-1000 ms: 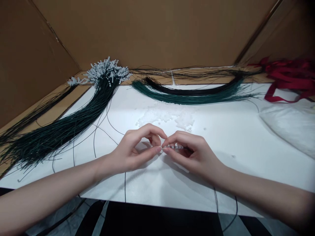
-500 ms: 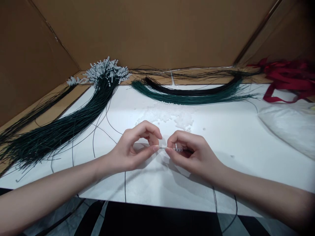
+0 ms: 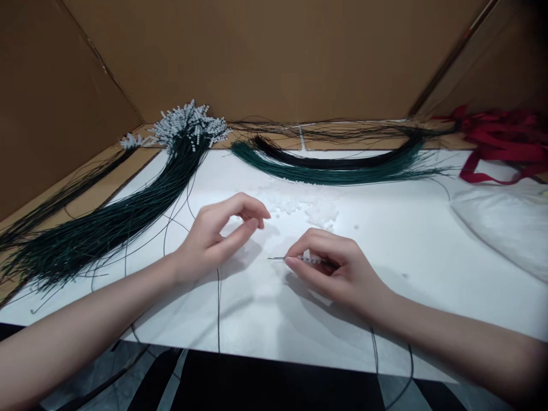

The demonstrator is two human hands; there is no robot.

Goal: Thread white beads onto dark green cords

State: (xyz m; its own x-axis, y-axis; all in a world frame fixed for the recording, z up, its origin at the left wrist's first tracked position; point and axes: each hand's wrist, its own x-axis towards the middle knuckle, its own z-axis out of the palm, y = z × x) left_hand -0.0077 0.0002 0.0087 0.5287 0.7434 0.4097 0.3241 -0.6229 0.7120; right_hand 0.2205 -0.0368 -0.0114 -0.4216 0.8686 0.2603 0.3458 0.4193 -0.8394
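My right hand [image 3: 331, 260] pinches a thin dark wire between thumb and forefinger. The wire's bare end [image 3: 276, 258] sticks out to the left of the fingertips. White beads [image 3: 312, 260] threaded on the wire show under the curled fingers, and the rest passes into the palm, out of sight. To the left, my left hand [image 3: 225, 237] hovers over the white board with thumb and fingers apart and nothing visible in them. Just beyond its fingertips lie loose white beads [image 3: 321, 212] in a scattered patch.
A large bundle of dark green wires [image 3: 141, 214] tipped with white beads lies at the left. Curved bundles of green wire [image 3: 325, 174] and black wire [image 3: 329, 162] lie at the back. Red ribbon [image 3: 505, 148] and a clear plastic bag [image 3: 505, 222] are at the right. Cardboard walls [image 3: 265, 57] stand behind.
My left hand has let go of the wire's end and moved up and left, its fingers parting. My right hand keeps its pinch in nearly the same place.
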